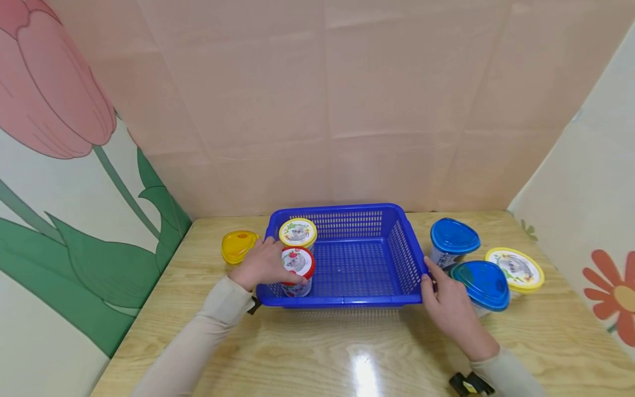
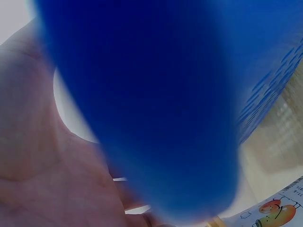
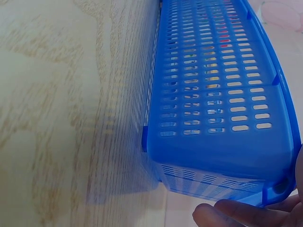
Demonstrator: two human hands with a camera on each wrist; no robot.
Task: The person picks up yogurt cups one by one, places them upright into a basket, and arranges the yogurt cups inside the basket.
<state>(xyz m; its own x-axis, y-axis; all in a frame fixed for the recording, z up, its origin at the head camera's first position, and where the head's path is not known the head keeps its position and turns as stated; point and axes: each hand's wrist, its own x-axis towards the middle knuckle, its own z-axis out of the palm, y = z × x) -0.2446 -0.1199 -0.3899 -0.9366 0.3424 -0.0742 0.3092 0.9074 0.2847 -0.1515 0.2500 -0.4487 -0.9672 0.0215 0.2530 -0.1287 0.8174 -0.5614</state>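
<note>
A blue plastic basket (image 1: pixel 342 300) stands on the table. In its left end are a tub with a red-rimmed lid (image 1: pixel 297 260) and, behind it, a tub with a yellow-rimmed lid (image 1: pixel 297 232). My left hand (image 1: pixel 265 264) reaches over the basket's left rim and grips the red-rimmed tub, thumb across its near side. In the left wrist view the blurred basket rim (image 2: pixel 156 104) hides most of that grip. My right hand (image 1: pixel 448 303) holds the basket's right rim near the front corner; its fingers (image 3: pixel 246 213) curl under the rim in the right wrist view.
Left of the basket sits a yellow-lidded tub (image 1: pixel 238 246), partly behind my left hand. On the right stand two blue-lidded tubs, one farther back (image 1: pixel 455 236) and one nearer (image 1: pixel 481 284), beside another yellow-rimmed tub (image 1: pixel 516 268). A wall (image 1: pixel 327 110) rises behind the table.
</note>
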